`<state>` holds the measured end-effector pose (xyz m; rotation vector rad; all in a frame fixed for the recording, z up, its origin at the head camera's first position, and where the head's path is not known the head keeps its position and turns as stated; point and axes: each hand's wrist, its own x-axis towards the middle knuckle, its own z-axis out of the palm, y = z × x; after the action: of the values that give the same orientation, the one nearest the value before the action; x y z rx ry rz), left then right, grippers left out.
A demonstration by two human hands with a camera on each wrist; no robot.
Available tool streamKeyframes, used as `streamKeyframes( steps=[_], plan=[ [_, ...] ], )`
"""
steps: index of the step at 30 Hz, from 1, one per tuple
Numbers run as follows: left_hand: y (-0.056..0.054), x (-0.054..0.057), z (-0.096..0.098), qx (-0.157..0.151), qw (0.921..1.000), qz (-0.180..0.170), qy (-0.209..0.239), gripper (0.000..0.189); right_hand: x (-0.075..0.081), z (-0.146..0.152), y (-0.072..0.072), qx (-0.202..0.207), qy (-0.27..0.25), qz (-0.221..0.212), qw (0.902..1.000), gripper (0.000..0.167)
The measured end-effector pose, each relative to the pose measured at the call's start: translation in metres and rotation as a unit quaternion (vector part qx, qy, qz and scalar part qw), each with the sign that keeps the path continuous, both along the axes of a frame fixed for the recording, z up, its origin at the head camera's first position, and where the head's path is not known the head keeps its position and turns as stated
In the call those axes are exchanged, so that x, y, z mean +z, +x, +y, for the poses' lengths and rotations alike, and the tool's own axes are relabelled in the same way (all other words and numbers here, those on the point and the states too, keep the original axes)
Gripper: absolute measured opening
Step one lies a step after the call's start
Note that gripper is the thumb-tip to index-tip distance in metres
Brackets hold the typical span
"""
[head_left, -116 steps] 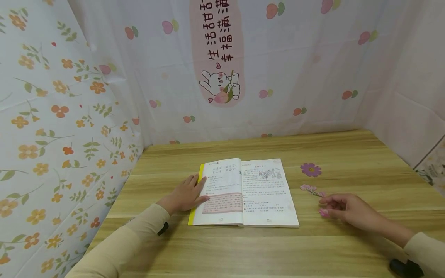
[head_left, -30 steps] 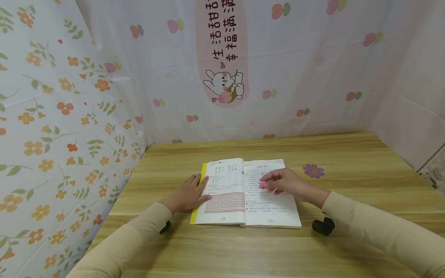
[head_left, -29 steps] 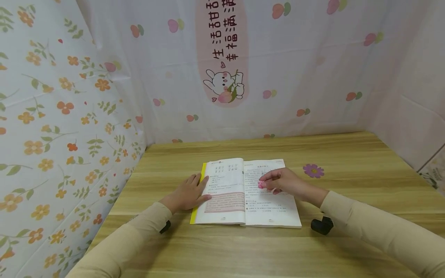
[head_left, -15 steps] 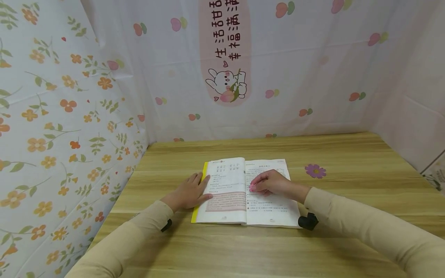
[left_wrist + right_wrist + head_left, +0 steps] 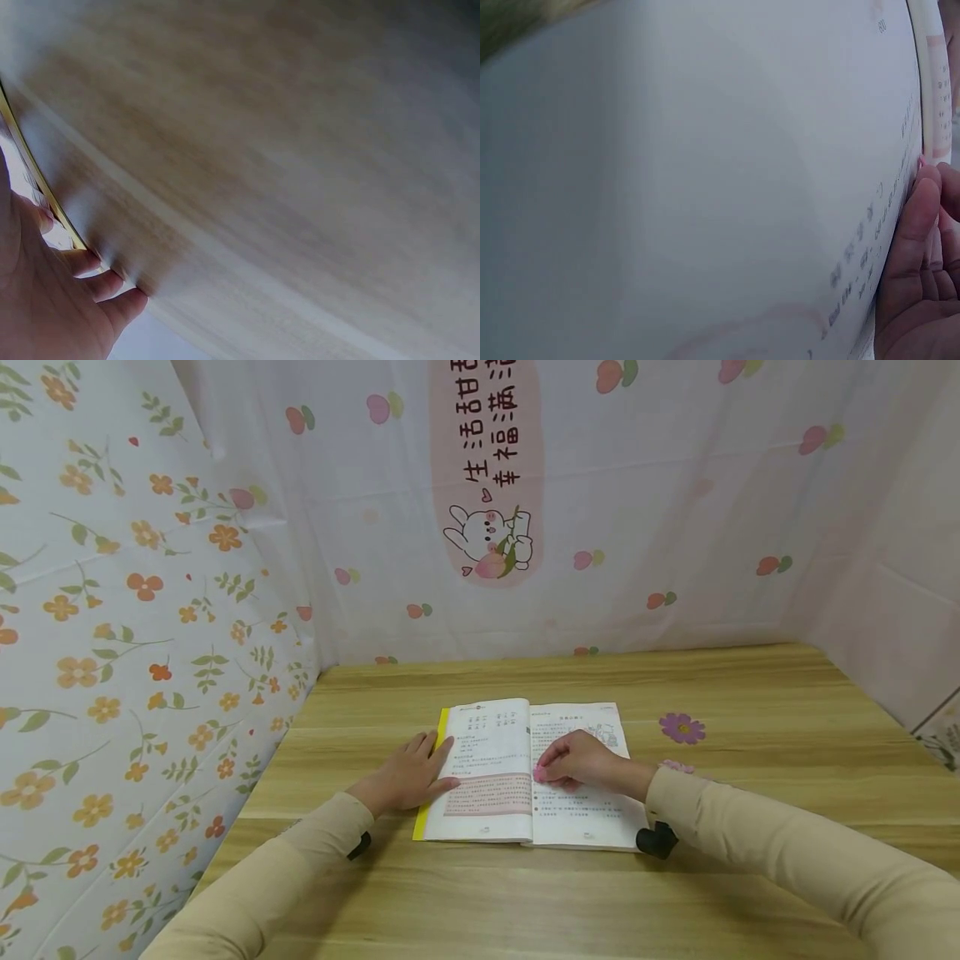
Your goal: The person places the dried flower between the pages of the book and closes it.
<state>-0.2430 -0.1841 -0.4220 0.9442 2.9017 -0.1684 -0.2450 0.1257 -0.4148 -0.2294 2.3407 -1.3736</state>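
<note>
An open book with a yellow cover edge lies on the wooden table. My left hand rests on its left margin, fingers extended; in the left wrist view the fingertips lie along the book's edge. My right hand is over the right-hand page and pinches a small pink flower between thumb and fingers, right by the centre fold. Only a bit of pink shows past the fingertips in the right wrist view, where the page fills most of the picture.
A purple flower lies on the table right of the book. Below it a pink flower sprig is partly hidden by the right sleeve. Patterned cloths hang at the back and left.
My right hand has carried the pink flower from the table on the right onto the book, then moved further left to the centre fold. The left hand stays on the left margin.
</note>
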Motion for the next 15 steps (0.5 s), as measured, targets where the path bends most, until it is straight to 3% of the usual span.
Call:
streamKeyframes(
  steps=[15],
  plan=[
    [-0.001, -0.002, 0.000, 0.004, 1.0000, -0.004, -0.002, 0.076, 0.013, 0.005, 0.001, 0.016, 0.040, 0.056, 0.9975, 0.019]
  ],
)
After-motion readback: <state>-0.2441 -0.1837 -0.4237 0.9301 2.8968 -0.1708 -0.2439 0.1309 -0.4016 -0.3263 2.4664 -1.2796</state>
